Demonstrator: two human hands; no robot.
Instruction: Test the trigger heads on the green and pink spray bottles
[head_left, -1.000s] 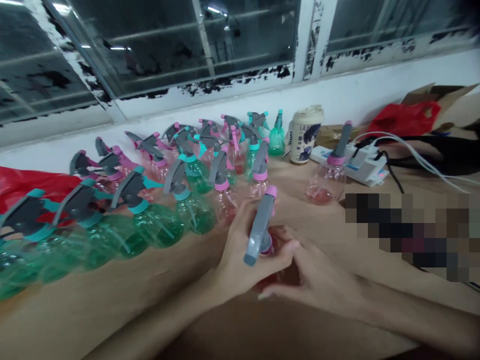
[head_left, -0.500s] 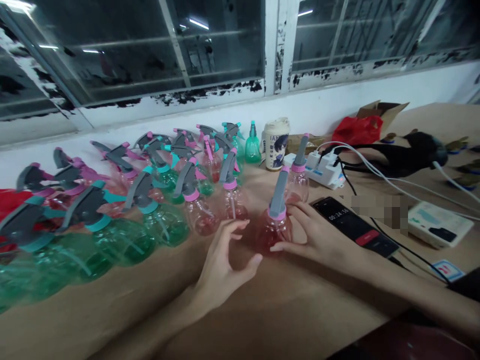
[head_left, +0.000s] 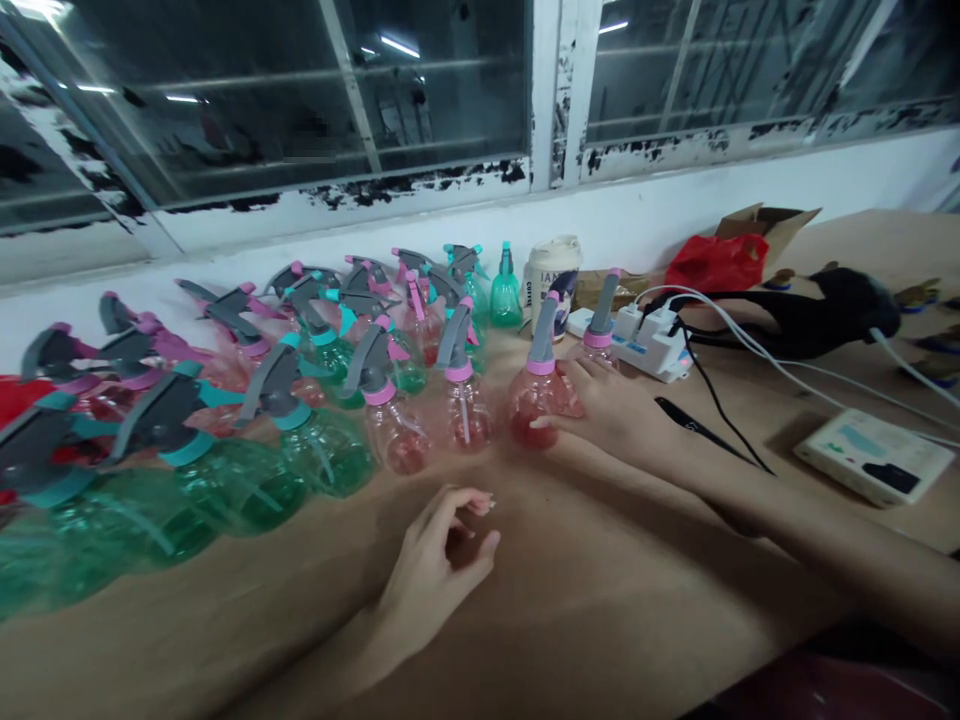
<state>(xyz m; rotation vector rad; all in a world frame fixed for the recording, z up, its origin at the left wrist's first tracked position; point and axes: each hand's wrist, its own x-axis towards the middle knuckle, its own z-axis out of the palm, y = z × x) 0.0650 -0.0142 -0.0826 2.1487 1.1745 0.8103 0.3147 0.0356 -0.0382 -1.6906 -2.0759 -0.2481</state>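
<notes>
My right hand (head_left: 607,405) is closed around the body of a pink spray bottle (head_left: 531,405) with a grey trigger head and pink collar, standing upright on the table. Just behind that hand is another pink spray bottle (head_left: 600,335), its lower part hidden. My left hand (head_left: 439,560) hovers over the table in front of the bottles, fingers curved and thumb apart, holding nothing. To the left of the gripped bottle stand a pink spray bottle (head_left: 469,410) and another pink one (head_left: 400,430). A green spray bottle (head_left: 330,450) comes after them in the front row.
Several more green and pink spray bottles fill the left side up to the wall. A paper cup (head_left: 551,285), a white power adapter (head_left: 652,340) with cables, a phone (head_left: 701,428), a white box (head_left: 874,455), a black strap-like item (head_left: 847,310) and a red bag (head_left: 716,262) lie at the right.
My right hand has pushed the pink spray bottle away from me, toward the row. My left hand has drawn back slightly toward me. My right forearm now covers much of the phone.
</notes>
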